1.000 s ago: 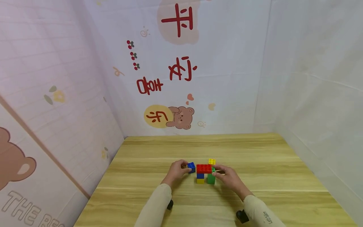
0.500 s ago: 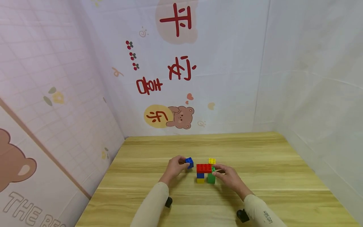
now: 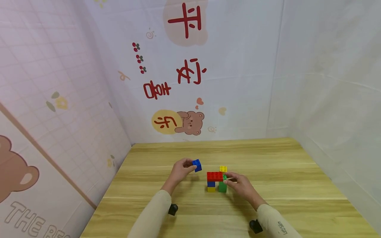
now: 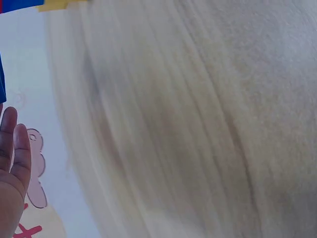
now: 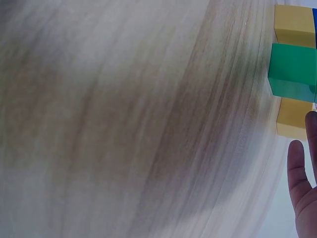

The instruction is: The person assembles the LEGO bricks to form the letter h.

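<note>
My left hand [image 3: 179, 171] pinches a blue toy building block [image 3: 196, 165] above the table, left of a small block structure. A sliver of blue block [image 4: 1, 84] shows above the fingers in the left wrist view. In the structure, a red block [image 3: 214, 176] bridges two columns: a blue block [image 3: 211, 183] on a yellow one [image 3: 211, 189], and a green column [image 3: 222, 187]. My right hand [image 3: 240, 184] pinches the green block [image 3: 224, 178] at the red block's right end. Behind it stands a yellow block [image 3: 223, 168].
The structure stands on a wood-grain table [image 3: 256, 155]. White printed cloth [image 3: 244, 82] hangs behind and at both sides. A black wrist device [image 3: 255, 226] sits under the right sleeve, another [image 3: 173, 209] beside the left.
My left hand has lifted the blue block up and away to the left from beside the structure. My right hand has stayed at the green block, and the structure stands as before.
</note>
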The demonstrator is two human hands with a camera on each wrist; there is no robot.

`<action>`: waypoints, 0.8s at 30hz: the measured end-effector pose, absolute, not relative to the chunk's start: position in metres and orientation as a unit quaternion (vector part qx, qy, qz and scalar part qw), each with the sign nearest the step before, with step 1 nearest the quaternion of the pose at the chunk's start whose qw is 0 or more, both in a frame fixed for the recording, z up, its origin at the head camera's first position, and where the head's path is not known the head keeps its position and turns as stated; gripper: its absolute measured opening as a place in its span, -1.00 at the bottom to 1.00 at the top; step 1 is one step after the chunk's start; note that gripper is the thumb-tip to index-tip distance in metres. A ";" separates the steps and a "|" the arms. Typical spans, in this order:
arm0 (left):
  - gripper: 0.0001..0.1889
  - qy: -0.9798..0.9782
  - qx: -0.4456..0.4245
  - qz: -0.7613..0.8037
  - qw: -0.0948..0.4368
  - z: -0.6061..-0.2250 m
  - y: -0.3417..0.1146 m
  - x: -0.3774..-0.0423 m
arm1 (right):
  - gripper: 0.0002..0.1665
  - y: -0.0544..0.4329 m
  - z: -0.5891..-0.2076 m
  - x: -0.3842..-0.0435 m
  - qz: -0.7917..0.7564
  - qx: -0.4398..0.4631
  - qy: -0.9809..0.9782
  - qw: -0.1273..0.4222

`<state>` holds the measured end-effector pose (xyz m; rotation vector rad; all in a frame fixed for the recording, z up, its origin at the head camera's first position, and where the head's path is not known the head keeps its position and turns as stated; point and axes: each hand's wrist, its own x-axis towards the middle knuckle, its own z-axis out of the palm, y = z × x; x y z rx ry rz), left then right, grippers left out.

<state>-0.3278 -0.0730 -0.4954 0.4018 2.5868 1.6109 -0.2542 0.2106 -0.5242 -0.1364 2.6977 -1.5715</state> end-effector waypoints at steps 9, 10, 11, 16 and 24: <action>-0.61 0.812 0.150 0.560 0.065 -0.476 -0.066 -0.321 | -0.54 0.212 -0.526 -0.256 -0.502 -0.042 0.863 0.013; -0.61 0.810 0.152 0.562 0.070 -0.474 -0.064 -0.320 | -0.54 0.212 -0.525 -0.256 -0.503 -0.041 0.863 0.014; -0.61 0.809 0.156 0.562 0.074 -0.472 -0.062 -0.319 | -0.54 0.212 -0.525 -0.256 -0.504 -0.040 0.863 0.015; -0.62 0.802 0.174 0.563 0.096 -0.467 -0.052 -0.315 | -0.54 0.211 -0.523 -0.256 -0.508 -0.035 0.860 0.018; -0.69 0.805 0.197 0.549 0.109 -0.469 -0.043 -0.310 | -0.55 0.213 -0.524 -0.257 -0.510 -0.037 0.859 0.016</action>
